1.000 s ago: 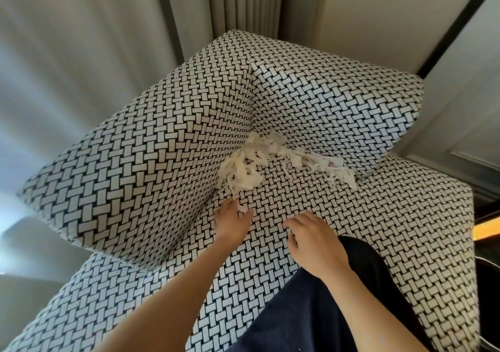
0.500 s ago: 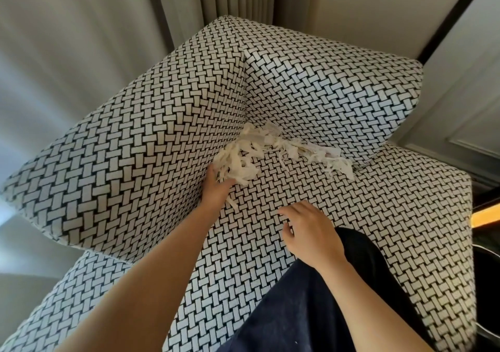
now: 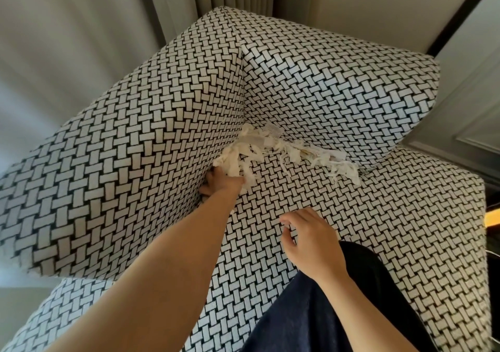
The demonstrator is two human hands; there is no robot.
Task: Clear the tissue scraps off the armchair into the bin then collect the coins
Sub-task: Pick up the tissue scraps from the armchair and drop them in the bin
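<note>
White tissue scraps [image 3: 292, 150] lie heaped in the back corner of a black-and-white woven-pattern armchair [image 3: 405, 216], trailing right along the seam under the backrest. My left hand [image 3: 221, 182] reaches into the left end of the heap, its fingers closed around a clump of scraps. My right hand [image 3: 311, 239] hovers over the seat, fingers loosely curled and apart, holding nothing. No coins and no bin show in view.
The armchair's left armrest [image 3: 121, 175] rises beside my left arm. My knee in dark blue fabric [image 3: 311, 322] rests on the seat. Grey curtains [image 3: 81, 40] hang behind, and a panelled wall [image 3: 473, 94] stands at the right.
My left hand has moved forward from the seat into the left end of the tissue heap and closed on a clump. My right hand has stayed nearly in place.
</note>
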